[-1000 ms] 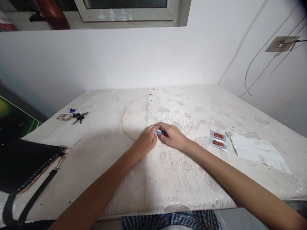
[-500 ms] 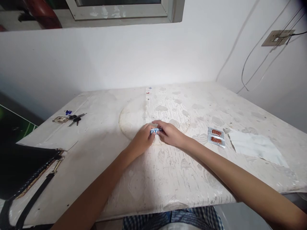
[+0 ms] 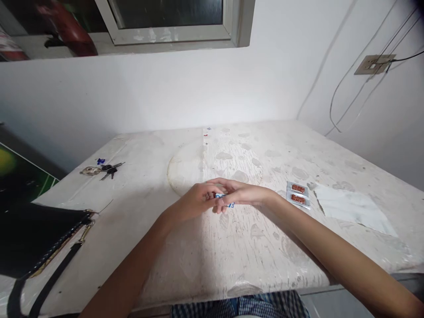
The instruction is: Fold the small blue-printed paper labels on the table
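Just above the middle of the table, both hands close round a small blue-and-white printed packet (image 3: 230, 205). My left hand (image 3: 195, 198) grips it from the left, thumb and fingers bent about it. From the right, my right hand (image 3: 243, 193) holds the same packet, its fingers reaching over and touching the left ones. Most of the packet is hidden by fingers; only bits of blue print show. To the right of my right hand lies a silver blister pack (image 3: 304, 197) with two reddish-brown pieces.
The table (image 3: 258, 251) has a plastic cover. A white cloth or paper sheet (image 3: 354, 207) lies at right. Keys (image 3: 111, 169) and a small blue object (image 3: 101, 161) sit at left. A black bag (image 3: 43, 236) with a strap occupies the left front. A wall socket (image 3: 374, 64) has hanging wires.
My hands have turned and overlap more, the right now reaching across the left. The packet has tilted and is covered more. The camera has tipped up a little.
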A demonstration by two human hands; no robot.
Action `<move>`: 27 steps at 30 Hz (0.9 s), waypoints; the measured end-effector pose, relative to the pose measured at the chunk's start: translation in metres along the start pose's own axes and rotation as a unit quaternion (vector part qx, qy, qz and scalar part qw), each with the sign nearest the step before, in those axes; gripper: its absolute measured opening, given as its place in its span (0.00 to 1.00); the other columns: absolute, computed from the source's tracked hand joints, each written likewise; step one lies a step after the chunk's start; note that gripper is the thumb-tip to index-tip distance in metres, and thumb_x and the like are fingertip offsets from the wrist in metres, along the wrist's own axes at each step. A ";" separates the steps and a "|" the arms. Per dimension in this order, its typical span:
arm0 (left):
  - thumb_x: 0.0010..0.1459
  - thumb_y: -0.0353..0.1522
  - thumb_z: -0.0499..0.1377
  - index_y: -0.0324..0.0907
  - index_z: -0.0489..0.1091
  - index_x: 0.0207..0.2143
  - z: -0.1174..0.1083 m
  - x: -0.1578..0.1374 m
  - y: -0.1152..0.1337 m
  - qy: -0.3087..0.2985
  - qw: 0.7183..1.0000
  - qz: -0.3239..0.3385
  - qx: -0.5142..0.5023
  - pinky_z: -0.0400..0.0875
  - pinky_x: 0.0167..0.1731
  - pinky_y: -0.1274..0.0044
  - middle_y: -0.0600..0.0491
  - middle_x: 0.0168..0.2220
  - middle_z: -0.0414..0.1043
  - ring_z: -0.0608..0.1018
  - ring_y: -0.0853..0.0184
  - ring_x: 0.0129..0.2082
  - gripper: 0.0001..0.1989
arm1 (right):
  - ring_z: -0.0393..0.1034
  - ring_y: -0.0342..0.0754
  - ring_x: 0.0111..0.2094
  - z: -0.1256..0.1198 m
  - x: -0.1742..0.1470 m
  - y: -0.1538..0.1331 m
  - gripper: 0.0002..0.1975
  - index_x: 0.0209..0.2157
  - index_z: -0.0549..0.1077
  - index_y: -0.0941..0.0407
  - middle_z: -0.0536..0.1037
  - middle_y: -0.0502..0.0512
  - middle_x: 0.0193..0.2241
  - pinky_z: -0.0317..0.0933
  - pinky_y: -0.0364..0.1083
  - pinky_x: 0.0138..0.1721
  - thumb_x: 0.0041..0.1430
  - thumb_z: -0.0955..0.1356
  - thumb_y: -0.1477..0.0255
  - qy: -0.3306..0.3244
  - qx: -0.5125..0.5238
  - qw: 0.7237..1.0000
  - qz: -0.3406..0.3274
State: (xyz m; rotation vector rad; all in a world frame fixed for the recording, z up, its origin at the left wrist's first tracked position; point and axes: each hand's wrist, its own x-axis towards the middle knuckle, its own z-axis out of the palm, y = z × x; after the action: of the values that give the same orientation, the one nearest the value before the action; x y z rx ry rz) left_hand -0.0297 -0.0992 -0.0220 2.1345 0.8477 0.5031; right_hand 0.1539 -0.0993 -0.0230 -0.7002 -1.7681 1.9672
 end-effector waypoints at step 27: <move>0.56 0.30 0.51 0.41 0.68 0.34 -0.011 0.003 -0.018 0.440 0.885 0.054 0.146 0.66 0.36 0.78 0.54 0.34 0.67 0.70 0.71 0.33 0.06 | 0.60 0.55 0.48 -0.053 0.044 -0.116 0.17 0.47 0.64 0.53 0.54 0.60 0.53 0.55 0.56 0.47 0.63 0.55 0.61 0.411 -0.617 0.628 -0.237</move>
State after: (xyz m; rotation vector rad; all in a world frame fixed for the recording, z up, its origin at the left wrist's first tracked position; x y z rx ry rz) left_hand -0.0411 -0.0829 -0.0285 2.2025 1.3530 1.5586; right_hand 0.1469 -0.0169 0.0842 -1.0661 -2.0462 -0.2502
